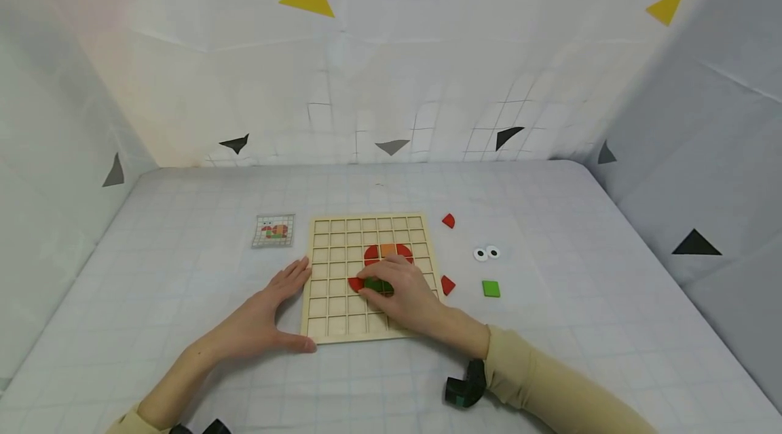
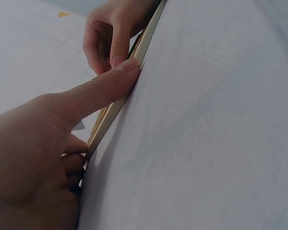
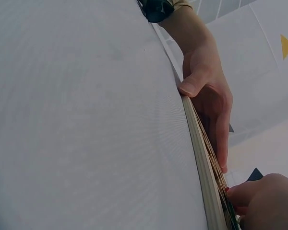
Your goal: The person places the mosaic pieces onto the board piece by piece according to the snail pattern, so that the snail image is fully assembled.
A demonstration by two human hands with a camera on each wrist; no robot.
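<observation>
A wooden grid board (image 1: pixel 330 271) lies on the table. My left hand (image 1: pixel 265 318) rests along its left side, thumb at the near left corner and fingers stretched toward the far end. Over the middle of the board, my right hand (image 1: pixel 403 291) pinches a red quarter-circle piece (image 1: pixel 356 284) between thumb and forefinger. Right beside it sit green pieces (image 1: pixel 377 284), partly hidden by the fingers. Farther up the grid is an orange square (image 1: pixel 388 250) with a red quarter-circle on either side, and the right hand covers part of this row.
Left of the board lies a small pattern card (image 1: pixel 273 231). To the right are a loose red quarter-circle (image 1: pixel 449 221), another red quarter-circle (image 1: pixel 448 284), a pair of googly eyes (image 1: pixel 487 253) and a green square (image 1: pixel 491 288). White cloth walls (image 1: pixel 427 67) enclose the table.
</observation>
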